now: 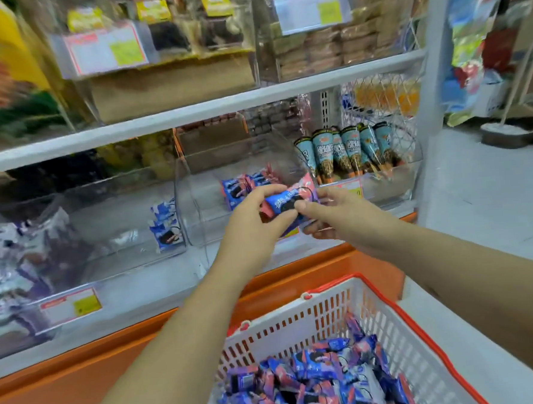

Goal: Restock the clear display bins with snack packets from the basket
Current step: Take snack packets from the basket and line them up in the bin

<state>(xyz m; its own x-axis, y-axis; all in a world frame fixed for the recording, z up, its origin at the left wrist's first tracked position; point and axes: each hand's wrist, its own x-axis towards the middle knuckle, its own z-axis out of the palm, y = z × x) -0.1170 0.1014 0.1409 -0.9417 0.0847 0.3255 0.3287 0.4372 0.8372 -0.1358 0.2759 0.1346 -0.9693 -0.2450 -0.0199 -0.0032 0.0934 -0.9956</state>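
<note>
Packets in blue and white [165, 226] stand well left of the grip, leaning on the right wall of a neighbouring bin [119, 207]. Nearer, the left hand [251, 224] curls its fingers over the top and its thumb under a small bundle of blue-and-pink snack packets [282, 202], clasping the bundle's left end. How many packets are in the bundle I cannot tell. The right hand [334, 213] meets it from the other side, thumb on the front and fingers behind, pinching the right end. Both hands thus grasp the one bundle, which is held in the air before the mouth of the middle clear bin [197, 215].

Just behind and above the grip, inside that bin, a few matching packets [242, 186] lie toward the back, with much room to spare. Right of the grip, in the next bin [395, 178], a row of teal cone snacks [346, 153] leans upright. Below the grip and toward the person, the basket [406, 315] holds a heap of the same packets [316, 380].

These look like light, soft film packs. They are glossy, so likely slippery against each other, and the contents, a biscuit by the wrapper's picture, would probably crack under a hard squeeze. A bundle wants gentle pressure at both ends, as here, or across its middle. A single packet is best taken by its crimped end seal. Packets sliding out of the stack seems the main hazard on the reach into the bin.
</note>
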